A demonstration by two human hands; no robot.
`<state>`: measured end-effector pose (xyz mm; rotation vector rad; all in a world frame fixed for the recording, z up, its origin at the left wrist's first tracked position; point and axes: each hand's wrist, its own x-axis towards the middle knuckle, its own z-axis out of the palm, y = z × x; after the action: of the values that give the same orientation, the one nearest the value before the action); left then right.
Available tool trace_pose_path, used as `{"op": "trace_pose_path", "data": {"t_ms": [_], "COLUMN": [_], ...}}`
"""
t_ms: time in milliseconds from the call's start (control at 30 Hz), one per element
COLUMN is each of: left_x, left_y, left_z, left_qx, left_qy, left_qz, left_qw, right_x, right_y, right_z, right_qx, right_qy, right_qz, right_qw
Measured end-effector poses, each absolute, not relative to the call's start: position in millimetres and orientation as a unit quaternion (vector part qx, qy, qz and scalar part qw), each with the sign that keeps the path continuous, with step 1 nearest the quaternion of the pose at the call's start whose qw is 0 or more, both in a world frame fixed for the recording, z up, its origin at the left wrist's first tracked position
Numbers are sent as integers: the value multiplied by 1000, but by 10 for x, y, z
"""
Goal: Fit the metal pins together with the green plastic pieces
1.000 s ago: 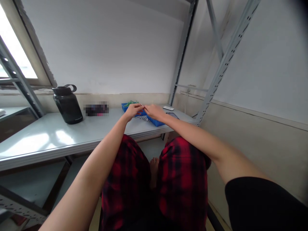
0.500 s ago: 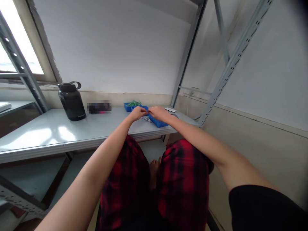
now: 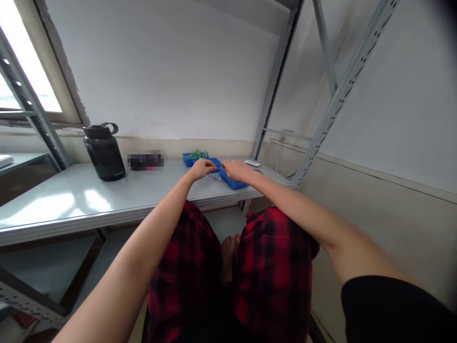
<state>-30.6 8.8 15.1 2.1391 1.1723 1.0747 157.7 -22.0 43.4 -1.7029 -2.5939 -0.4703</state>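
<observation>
My left hand (image 3: 203, 168) and my right hand (image 3: 233, 170) face each other above the table, fingertips closed in a pinch. A small thin piece seems to span the gap between them, too small to name. Below the fingers lies a little heap of shiny metal pieces (image 3: 216, 177). Just under my right hand stands a blue bin (image 3: 233, 183), partly covered by it. Behind my hands sits another blue bin (image 3: 214, 162), and to its left a blue bin (image 3: 186, 160) holds green pieces (image 3: 197, 154).
A dark water bottle (image 3: 104, 155) stands at the left on the grey shelf table (image 3: 153, 188). Beside it is a blurred-out dark item (image 3: 145, 161). A white flat object (image 3: 252, 163) lies at the back right. Metal uprights (image 3: 317, 128) frame the table.
My fingertips have drawn slightly apart, and a thin piece now shows between them. The view has shifted a little; the bins and bottle stay in place.
</observation>
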Motion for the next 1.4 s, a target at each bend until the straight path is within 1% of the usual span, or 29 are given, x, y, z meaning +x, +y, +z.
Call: {"op": "trace_pose_path", "data": {"t_ms": [133, 267, 400, 533, 767, 1000, 1133, 1233, 1400], "left_x": [-324, -304, -249, -230, -226, -187, -211, -220, -198], "left_y": [92, 90, 69, 24, -48, -51, 10, 56, 71], "left_z": [144, 139, 157, 192, 224, 219, 189, 147, 105], "left_qx": [775, 768, 752, 735, 738, 736, 712, 723, 773], "left_qy": [427, 428, 416, 411, 395, 401, 436, 450, 443], "left_qz": [397, 407, 419, 433, 430, 425, 437, 420, 380], "left_qw": [243, 247, 294, 322, 339, 343, 335, 315, 249], "right_x": [1598, 1615, 1580, 1519, 1502, 1512, 1509, 1508, 1542], "right_y": [-232, -241, -253, -261, -270, -296, -313, -315, -258], "right_z": [453, 483, 483, 451, 450, 485, 487, 478, 446], "right_qx": [-555, -563, -540, -513, -509, -508, -508, -482, -463], "right_qy": [-817, -810, -816, -829, -836, -842, -841, -850, -864], "right_qz": [-155, -149, -151, -149, -143, -148, -140, -157, -190], "right_qw": [20, 77, 139, 166, 149, 107, 125, 140, 63]}}
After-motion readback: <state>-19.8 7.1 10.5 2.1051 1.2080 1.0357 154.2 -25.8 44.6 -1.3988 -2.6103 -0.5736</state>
